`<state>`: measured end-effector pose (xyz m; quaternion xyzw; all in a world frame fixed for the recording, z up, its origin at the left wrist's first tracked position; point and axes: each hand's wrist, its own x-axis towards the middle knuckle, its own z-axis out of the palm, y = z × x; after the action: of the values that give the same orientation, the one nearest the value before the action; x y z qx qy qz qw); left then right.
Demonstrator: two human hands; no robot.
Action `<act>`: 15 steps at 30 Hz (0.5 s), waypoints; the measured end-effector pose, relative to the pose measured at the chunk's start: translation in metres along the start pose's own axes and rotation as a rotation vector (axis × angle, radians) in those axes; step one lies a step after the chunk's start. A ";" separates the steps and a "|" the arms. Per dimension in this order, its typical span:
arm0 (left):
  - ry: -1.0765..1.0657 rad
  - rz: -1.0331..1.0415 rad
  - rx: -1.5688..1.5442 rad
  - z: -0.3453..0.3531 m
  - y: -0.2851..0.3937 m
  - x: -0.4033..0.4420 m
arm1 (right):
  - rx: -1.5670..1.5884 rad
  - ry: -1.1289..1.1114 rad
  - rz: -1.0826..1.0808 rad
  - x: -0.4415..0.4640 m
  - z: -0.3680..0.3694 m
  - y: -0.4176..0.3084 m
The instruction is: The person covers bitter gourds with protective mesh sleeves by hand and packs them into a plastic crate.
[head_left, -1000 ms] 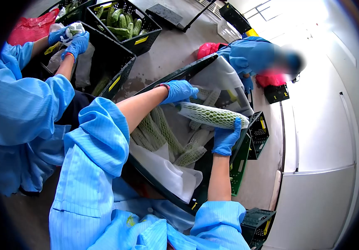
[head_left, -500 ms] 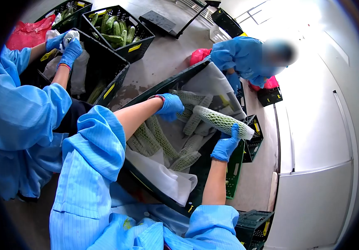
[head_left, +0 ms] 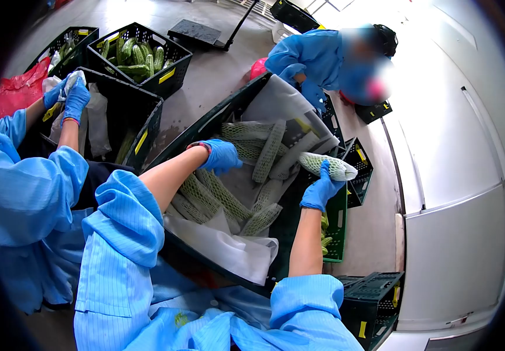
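Note:
My right hand [head_left: 321,192], in a blue glove, grips a long green zucchini in a white foam net [head_left: 329,167] above the right side of a large dark green crate [head_left: 205,270]. My left hand [head_left: 220,157], also gloved, hangs over the crate's left part; its fingers are loosely bent and slightly apart, with nothing visible in them. Beneath it lie several net-covered zucchinis [head_left: 223,196] on a white liner sheet [head_left: 238,251]. More netted ones [head_left: 269,151] lie crosswise farther back in the crate.
At left, a co-worker's gloved hands [head_left: 74,96] hold something whitish over a black crate [head_left: 153,117]. Behind stands a crate of unwrapped zucchinis [head_left: 138,58], beside a platform scale [head_left: 197,34]. Another person [head_left: 311,58] bends beyond my crate. Green crates [head_left: 337,234] stand at right.
The netted zucchini has swung so it looks shorter, still in my right hand. My left hand has moved left, away from it. The whole view has shifted a little.

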<state>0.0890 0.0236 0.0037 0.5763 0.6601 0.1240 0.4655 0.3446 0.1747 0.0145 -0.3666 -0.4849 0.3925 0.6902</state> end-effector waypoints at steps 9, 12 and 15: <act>0.052 -0.025 0.023 0.002 0.000 -0.004 | 0.085 -0.049 0.081 0.000 0.009 0.012; 0.048 -0.027 0.043 0.004 0.002 -0.004 | 0.012 -0.006 -0.015 0.000 0.009 0.007; 0.060 -0.018 0.027 0.005 0.004 -0.006 | 0.013 0.066 -0.001 0.001 0.010 -0.001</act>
<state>0.0945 0.0181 0.0064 0.5726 0.6805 0.1283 0.4388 0.3356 0.1766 0.0179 -0.3746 -0.4594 0.3831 0.7084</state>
